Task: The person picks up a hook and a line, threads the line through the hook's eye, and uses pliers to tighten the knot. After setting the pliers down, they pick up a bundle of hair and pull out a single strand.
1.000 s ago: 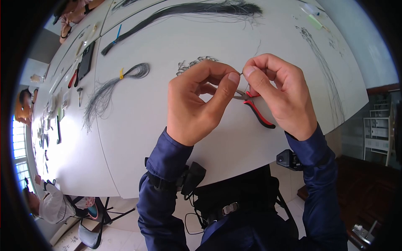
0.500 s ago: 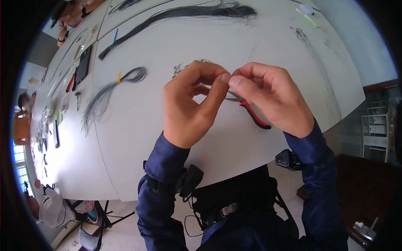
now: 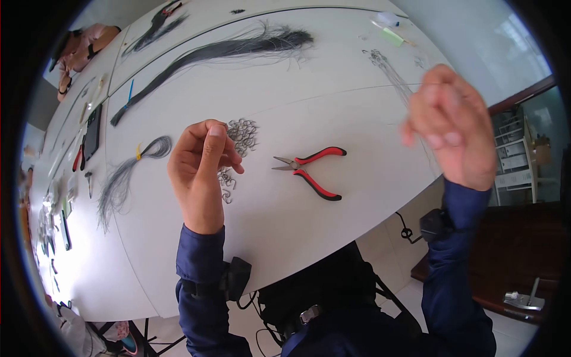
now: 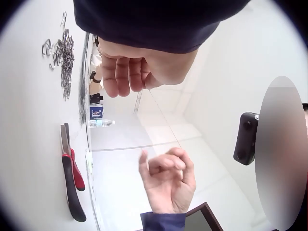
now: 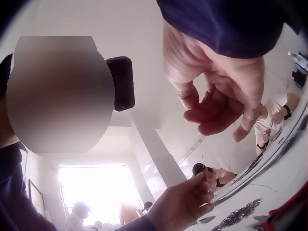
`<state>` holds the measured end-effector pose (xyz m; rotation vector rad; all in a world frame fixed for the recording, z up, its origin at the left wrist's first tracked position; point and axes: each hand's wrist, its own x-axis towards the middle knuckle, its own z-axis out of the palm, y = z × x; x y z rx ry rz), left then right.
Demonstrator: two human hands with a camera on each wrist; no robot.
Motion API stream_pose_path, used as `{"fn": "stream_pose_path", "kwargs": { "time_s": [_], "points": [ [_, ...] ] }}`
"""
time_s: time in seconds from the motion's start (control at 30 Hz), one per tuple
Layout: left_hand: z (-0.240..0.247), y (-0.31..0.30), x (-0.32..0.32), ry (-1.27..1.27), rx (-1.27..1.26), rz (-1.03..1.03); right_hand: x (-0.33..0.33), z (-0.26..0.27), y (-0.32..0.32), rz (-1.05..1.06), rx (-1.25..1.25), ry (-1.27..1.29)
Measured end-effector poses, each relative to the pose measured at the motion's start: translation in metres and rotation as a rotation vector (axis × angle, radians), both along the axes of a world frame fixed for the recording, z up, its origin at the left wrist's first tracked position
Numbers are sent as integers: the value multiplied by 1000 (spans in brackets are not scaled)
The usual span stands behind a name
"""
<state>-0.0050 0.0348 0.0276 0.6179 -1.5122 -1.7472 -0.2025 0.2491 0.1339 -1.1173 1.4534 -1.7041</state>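
Fine straight pale strand (image 4: pixel 163 116) pinched in left hand (image 3: pixel 204 172), stretched to blurred right hand (image 3: pixel 455 128), grip indiscernible; red-and-black-handled metal pliers (image 3: pixel 296 165) nearby

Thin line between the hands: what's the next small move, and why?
Probably secure the thin line in the fingers of the right hand before any pull: the left hand pinches it, and it stretches towards the right hand, where no firm grip can be confirmed.
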Motion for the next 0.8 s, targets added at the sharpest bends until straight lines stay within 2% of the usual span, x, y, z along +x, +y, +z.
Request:
{"fn": "stream_pose_path", "kwargs": {
  "time_s": [0.03,0.2,0.27,0.33,0.4,0.43,0.53,0.63,0.8],
  "points": [
    [0,1,0,-8,-6,-36,-1,13,10,-54,38,3],
    [4,9,-1,-70,-49,-213,-33,62,54,275,-27,-55],
    [3,8,-1,-55,-15,-325,-40,79,62,315,-30,-72],
    [2,10,-2,-62,-24,-421,-49,91,65,258,-1,-74],
    [2,11,-4,-70,-53,-380,-63,100,64,209,30,-80],
    [1,11,-5,-63,-50,-347,-76,105,73,63,61,-74],
    [0,8,-4,-96,-63,-296,-94,102,54,-184,63,-45],
    [-1,6,-2,-113,-58,-276,-92,108,23,-224,99,-127],
    [-1,5,-2,-110,-29,-248,-169,112,20,-325,136,-199]
  ]
}}
